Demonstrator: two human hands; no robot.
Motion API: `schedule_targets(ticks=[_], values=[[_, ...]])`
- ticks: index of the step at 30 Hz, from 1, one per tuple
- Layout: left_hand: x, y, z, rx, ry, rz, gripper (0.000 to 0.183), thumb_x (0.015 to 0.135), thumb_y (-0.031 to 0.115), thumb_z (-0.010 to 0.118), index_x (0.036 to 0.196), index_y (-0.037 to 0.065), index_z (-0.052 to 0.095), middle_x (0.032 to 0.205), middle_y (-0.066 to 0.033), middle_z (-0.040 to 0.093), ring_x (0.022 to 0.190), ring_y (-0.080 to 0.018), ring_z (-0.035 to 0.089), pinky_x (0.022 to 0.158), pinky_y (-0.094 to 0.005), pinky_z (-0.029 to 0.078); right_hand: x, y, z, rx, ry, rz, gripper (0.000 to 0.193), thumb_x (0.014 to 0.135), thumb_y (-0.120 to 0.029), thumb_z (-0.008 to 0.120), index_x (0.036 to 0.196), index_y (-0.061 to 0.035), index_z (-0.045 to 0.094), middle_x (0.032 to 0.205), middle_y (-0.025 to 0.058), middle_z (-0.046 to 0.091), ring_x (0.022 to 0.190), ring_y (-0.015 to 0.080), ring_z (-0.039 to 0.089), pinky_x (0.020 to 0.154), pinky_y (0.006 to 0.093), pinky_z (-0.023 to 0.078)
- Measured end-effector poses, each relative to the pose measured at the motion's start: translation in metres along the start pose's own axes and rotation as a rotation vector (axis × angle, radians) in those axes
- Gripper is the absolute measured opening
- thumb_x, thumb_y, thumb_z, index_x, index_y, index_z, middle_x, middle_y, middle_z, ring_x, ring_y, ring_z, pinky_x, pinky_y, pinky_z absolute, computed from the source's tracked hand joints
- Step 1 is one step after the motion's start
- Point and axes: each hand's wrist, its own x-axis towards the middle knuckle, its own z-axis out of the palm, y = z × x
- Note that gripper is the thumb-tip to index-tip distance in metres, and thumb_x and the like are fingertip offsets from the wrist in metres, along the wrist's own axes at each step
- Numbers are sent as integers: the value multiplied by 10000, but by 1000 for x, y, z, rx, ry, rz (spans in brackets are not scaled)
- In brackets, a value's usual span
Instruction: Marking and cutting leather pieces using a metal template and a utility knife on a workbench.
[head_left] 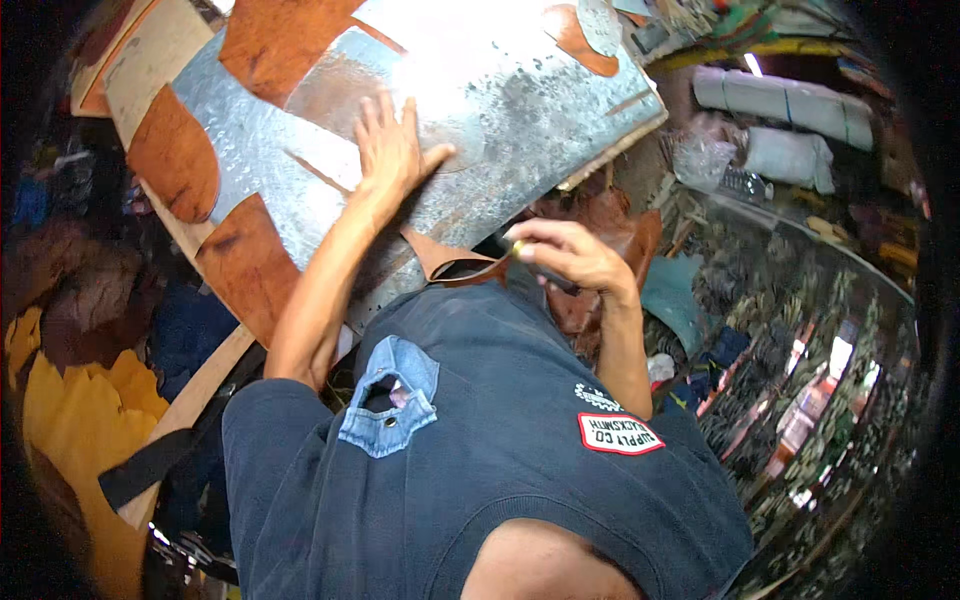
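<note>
My left hand (390, 145) lies flat with its fingers spread on a thin, see-through rounded sheet (330, 95), on top of the metal-covered work board (510, 105). My right hand (575, 255) is closed around a small dark-handled tool (555, 277) with a yellowish part near my fingertips. Its working end is blurred, so its exact kind does not show. Close to my waist, a narrow brown leather piece (432, 252) hangs over the board's near edge, just left of the tool. Whether the tool touches it, I cannot tell.
Cut brown leather pieces lie along the board's left side, including a rounded one (175, 155) and a squarer one (250, 265). Crumpled brown leather (610, 225) sits beyond my right hand. Yellow leather (85, 400) is at lower left. White wrapped rolls (785, 105) lie at far right.
</note>
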Motion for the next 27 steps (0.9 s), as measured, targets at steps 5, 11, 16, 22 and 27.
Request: schedule_targets(ticks=[5, 11, 16, 22, 27], values=[[-88, 31, -2, -159, -13, 11, 924, 751, 595, 702, 1436, 45, 413, 1530, -319, 206, 1407, -516, 187, 1115, -614, 206, 50, -4, -22, 19, 426, -185, 335, 976, -242, 566, 1222, -15, 551, 837, -2, 574, 599, 60, 540, 470, 215, 438], [-165, 70, -20, -323, -109, -70, 704, 813, 509, 697, 1339, 69, 540, 1535, -258, 261, 1436, -476, 164, 1143, -592, 172, 129, -2, -46, -270, 555, -341, 504, 920, -295, 622, 1292, 37, 541, 1131, 210, 661, 1049, 282, 617, 910, 361, 468], [-196, 98, -28, -399, -27, -134, 316, 837, 300, 721, 1049, 66, 715, 1404, -213, 482, 1357, -432, 360, 1095, -543, 307, 143, -9, -58, -351, 436, -352, 465, 927, -254, 592, 1290, 33, 541, 1110, 214, 660, 1023, 279, 627, 888, 365, 478], [-166, 129, -50, -813, 188, -505, 158, 864, 114, 692, 978, 9, 718, 906, -161, 722, 887, -261, 710, 837, -351, 527, 129, -9, -82, -756, 350, -711, 370, 908, -149, 601, 1271, -79, 581, 1040, 213, 635, 966, 383, 630, 823, 430, 505], [-113, 123, -14, -1483, 360, -947, 568, 986, 251, 577, 1418, -58, 376, 1350, -223, 520, 1177, -289, 579, 986, -378, 479, 101, -8, -103, -1116, 254, -676, 395, 862, -109, 653, 1249, -173, 611, 881, 142, 563, 824, 343, 602, 704, 446, 504]])
